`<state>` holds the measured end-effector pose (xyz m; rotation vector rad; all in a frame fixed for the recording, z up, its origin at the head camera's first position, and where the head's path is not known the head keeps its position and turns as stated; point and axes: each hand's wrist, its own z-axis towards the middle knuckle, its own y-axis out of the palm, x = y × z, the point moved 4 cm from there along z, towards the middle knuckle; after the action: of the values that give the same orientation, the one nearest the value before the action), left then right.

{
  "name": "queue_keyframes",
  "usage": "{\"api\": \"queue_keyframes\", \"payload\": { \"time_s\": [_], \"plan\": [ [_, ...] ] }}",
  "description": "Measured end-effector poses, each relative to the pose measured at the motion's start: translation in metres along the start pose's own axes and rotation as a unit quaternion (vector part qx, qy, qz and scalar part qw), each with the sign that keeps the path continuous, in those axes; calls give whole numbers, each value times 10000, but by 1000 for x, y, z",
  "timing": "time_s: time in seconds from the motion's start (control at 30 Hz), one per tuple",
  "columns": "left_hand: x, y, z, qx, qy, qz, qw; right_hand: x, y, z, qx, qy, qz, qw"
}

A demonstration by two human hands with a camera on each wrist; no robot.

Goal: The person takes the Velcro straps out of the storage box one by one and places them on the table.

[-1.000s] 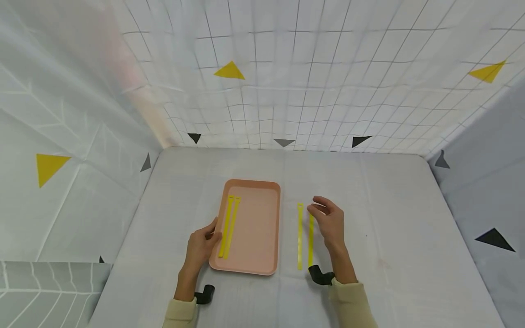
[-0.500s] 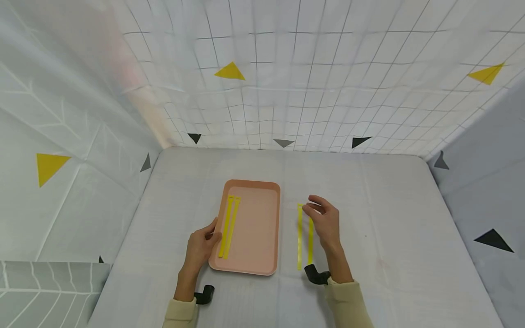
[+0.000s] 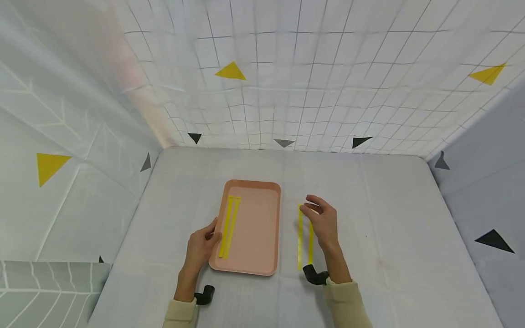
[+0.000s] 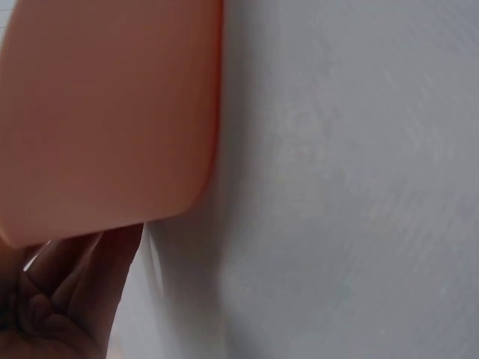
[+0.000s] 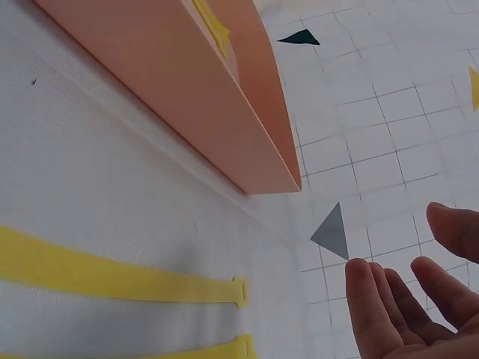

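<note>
Head view, starting at the far left: a yellow triangle (image 3: 51, 167) marks the pale side wall (image 3: 24, 218). Further along, the left hand (image 3: 200, 248) has its fingers grasping the left edge of a pink rectangular tray (image 3: 256, 228), above a cream sleeve (image 3: 180, 312) with a black wrist mount (image 3: 205, 295) beside it. Inside the tray, along its left side, two slim yellow straps lie close together, an outer strap (image 3: 226, 228) and an inner strap (image 3: 232, 228), slotted heads toward the far end. Right of the tray, a third strap (image 3: 300, 241) and a fourth strap (image 3: 310, 243) lie roughly parallel on the white surface (image 3: 393, 205). Over their upper ends is the right hand (image 3: 325, 223), fingers released and spread; the right wrist view shows its fingertips apart from the strap heads.
</note>
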<state>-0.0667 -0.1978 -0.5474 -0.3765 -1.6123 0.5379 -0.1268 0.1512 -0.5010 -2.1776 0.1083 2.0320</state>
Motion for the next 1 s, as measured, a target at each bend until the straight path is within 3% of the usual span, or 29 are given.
{"api": "queue_keyframes", "payload": {
  "time_s": [1.0],
  "plan": [
    [3, 0, -1, -35, -151, -18, 9999, -3, 13, 0, -292, 32, 214, 9993]
  ]
}}
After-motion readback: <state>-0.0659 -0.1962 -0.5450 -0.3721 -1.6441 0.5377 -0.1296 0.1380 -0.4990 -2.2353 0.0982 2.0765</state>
